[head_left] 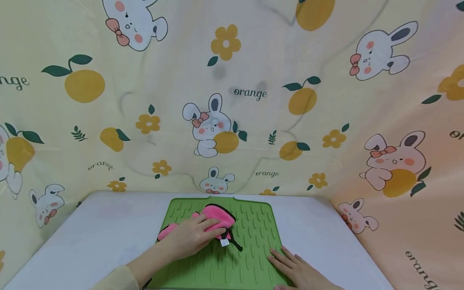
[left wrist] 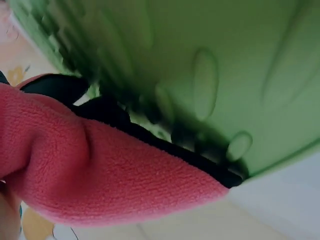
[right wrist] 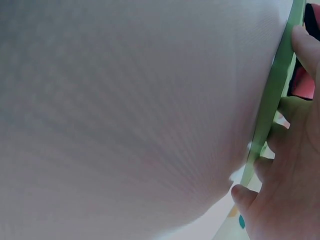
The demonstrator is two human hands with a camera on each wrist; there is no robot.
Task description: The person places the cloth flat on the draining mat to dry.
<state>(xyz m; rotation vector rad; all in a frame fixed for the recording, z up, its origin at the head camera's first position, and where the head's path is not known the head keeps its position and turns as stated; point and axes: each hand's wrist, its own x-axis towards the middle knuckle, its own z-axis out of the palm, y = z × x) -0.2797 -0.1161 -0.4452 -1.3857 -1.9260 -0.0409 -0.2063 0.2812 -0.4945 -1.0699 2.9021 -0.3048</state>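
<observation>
My left hand grips a soft pink fleece piece with black edging, a black strap and a small white tag. Fingers lie over its near side, and part of the fleece is hidden beneath the hand. In the left wrist view the pink fleece fills the lower left, close over the green mat. A light green mat with raised oblong ridges lies underneath. At the mat's right edge my right hand rests with fingers spread; the right wrist view shows its fingertips along the green edge.
The mat lies on a white table, whose surface shows on both sides. Behind and to the sides hangs a cream curtain printed with rabbits, oranges and flowers. A sleeve covers the left forearm.
</observation>
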